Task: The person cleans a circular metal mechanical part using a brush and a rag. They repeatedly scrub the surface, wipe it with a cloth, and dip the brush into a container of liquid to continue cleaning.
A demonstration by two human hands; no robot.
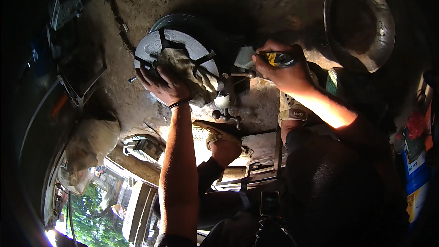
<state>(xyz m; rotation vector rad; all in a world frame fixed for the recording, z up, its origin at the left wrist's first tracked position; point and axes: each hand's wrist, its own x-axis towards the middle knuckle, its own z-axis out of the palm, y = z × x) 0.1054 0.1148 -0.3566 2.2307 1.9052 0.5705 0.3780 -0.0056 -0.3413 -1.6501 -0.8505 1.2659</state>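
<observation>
My left hand (167, 87) presses a crumpled, dirty grey rag (176, 61) onto a round metal disc (148, 45) with radial slots, its fingers bent over the cloth and the disc's edge. Part of the disc lies hidden beneath the rag. Right of it, my right hand (292, 73) is closed around a tool with a yellow and black handle (276, 59). A pale, flat, blade-like piece (244, 57) shows just beyond my fingertips; whether it belongs to the tool I cannot tell. Below that piece, a short metal handle (242, 74) sticks out beside the disc.
A large round metal dish (382, 27) stands at the far right. Below the disc is a ball-ended crank (227, 118). My feet in clog-like shoes (208, 132) are close by. A pale bag (93, 144) hangs at the left, and blue containers (416, 178) line the right edge.
</observation>
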